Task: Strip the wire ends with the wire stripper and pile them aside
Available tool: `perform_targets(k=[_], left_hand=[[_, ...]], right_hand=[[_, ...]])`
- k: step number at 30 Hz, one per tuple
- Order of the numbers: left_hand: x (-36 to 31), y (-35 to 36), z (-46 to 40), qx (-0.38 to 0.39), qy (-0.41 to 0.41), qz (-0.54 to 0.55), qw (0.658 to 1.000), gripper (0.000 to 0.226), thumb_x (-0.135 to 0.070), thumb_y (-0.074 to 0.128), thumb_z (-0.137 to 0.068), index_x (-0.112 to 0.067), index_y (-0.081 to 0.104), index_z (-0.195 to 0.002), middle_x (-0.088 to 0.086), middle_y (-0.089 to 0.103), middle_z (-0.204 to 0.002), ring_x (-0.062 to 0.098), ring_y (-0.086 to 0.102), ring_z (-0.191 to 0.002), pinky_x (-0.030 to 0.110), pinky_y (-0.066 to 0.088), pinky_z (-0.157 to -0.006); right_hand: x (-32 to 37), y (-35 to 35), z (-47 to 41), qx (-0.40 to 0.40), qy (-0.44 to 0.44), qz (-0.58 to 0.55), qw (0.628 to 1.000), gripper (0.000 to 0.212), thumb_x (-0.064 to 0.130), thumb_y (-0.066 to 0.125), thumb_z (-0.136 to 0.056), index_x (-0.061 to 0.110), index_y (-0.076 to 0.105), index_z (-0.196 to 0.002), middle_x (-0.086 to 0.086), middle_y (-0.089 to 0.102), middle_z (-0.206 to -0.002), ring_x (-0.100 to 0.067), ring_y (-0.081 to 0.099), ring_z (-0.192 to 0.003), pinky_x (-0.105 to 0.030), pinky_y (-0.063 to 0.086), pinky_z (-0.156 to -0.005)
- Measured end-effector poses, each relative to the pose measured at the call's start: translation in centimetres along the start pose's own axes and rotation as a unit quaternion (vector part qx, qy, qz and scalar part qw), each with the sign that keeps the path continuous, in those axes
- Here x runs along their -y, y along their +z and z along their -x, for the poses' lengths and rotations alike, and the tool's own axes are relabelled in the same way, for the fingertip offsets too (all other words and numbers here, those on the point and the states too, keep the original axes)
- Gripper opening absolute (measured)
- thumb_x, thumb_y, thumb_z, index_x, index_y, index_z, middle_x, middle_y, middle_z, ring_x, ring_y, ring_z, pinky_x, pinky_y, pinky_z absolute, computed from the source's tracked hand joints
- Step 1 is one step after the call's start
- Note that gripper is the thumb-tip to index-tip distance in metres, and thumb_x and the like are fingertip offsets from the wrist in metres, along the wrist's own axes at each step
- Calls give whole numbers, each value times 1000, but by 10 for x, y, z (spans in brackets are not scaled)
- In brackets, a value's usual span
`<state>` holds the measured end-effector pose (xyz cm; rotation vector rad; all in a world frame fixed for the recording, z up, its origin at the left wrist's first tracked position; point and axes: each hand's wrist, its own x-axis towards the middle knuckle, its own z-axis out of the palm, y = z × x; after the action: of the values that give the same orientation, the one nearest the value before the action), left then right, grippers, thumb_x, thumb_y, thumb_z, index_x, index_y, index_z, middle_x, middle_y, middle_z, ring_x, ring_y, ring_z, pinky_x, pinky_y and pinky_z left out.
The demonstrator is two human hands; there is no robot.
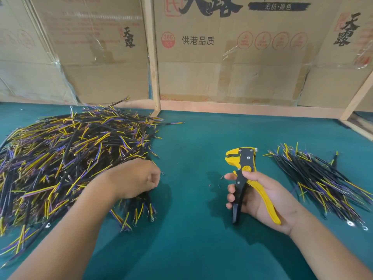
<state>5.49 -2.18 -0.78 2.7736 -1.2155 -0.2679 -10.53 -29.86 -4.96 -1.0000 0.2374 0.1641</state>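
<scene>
Left hand (134,179) fingers hidden in wire pile (66,158) — pile cut off at left edge.

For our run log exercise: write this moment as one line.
left hand: gripping wires at big pile | right hand: holding stripper | small pile: right

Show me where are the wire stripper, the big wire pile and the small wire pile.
wire stripper (245,161): head view, on its black head plate.
big wire pile (66,150): head view, on the middle of the heap.
small wire pile (319,178): head view, on the black wires at its middle.
</scene>
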Motion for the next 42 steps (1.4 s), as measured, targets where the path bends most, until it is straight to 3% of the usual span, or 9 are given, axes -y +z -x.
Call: perform_targets(k=[3,8,13,16,20,27,33,37,42], left_hand=[[13,-5,9,18,-12,45,999,28,-6,64,-81,-24,68,-102,-20,56,-88,-12,51,-77,4,37,-68],[0,3,-2,35,-8,-59,998,21,-12,64,-78,-27,60,-92,-12,59,-96,11,54,-96,33,40,-94],[1,5,-6,10,12,-47,999,11,-18,60,-83,-27,55,-81,-9,63,-79,8,51,-78,29,36,-85],[4,6,-5,4,13,-29,999,10,-18,59,-84,-27,57,-84,-10,60,-81,11,53,-83,27,34,-81],[14,4,0,39,-11,-12,999,21,-26,69,-76,-37,54,-86,-14,55,-90,9,51,-91,31,35,-89],[-2,8,-5,38,45,-44,997,7,-22,64,-81,-26,58,-80,-7,56,-91,11,52,-88,35,38,-92],[-3,5,-1,75,13,-34,997,21,-20,68,-78,-31,51,-83,-11,59,-93,12,52,-89,27,30,-78],[-8,7,-4,65,18,-87,994,17,-22,65,-77,-28,50,-72,-11,53,-70,6,47,-69,30,28,-78],[-6,8,0,75,32,-96,992,9,-28,66,-76,-25,58,-78,-5,62,-91,11,54,-89,33,29,-83]], right_hand=[[-1,-1,0,7,-2,0,1000,43,31,58,-92,-1,64,-120,-18,54,-89,-32,57,-75,-49,55,-75],[1,-1,-2,4,-4,6,1000,47,33,64,-86,-1,64,-119,-18,54,-88,-31,57,-75,-48,55,-76],[-1,-3,-1,4,-9,3,1000,44,32,59,-91,-1,64,-119,-19,54,-88,-32,57,-75,-49,55,-75],[-1,-2,-2,9,-3,-1,1000,43,32,59,-91,-1,65,-119,-19,54,-88,-32,57,-75,-49,55,-75],[-1,-4,-3,11,-8,0,1000,43,31,59,-92,-2,65,-119,-19,54,-88,-32,58,-75,-49,55,-75],[-3,-6,-4,13,-7,-2,1000,46,32,63,-90,-2,64,-121,-18,55,-89,-32,58,-76,-49,55,-76],[-1,-6,-4,8,-8,-1,1000,44,31,62,-90,-2,65,-119,-19,55,-89,-32,58,-75,-49,55,-76],[-1,-4,-3,8,-7,5,1000,45,32,59,-91,-2,64,-120,-18,54,-88,-32,58,-75,-50,55,-75],[-2,-4,-2,10,-10,4,1000,43,32,58,-93,-1,63,-119,-18,54,-88,-32,57,-75,-49,55,-75]])
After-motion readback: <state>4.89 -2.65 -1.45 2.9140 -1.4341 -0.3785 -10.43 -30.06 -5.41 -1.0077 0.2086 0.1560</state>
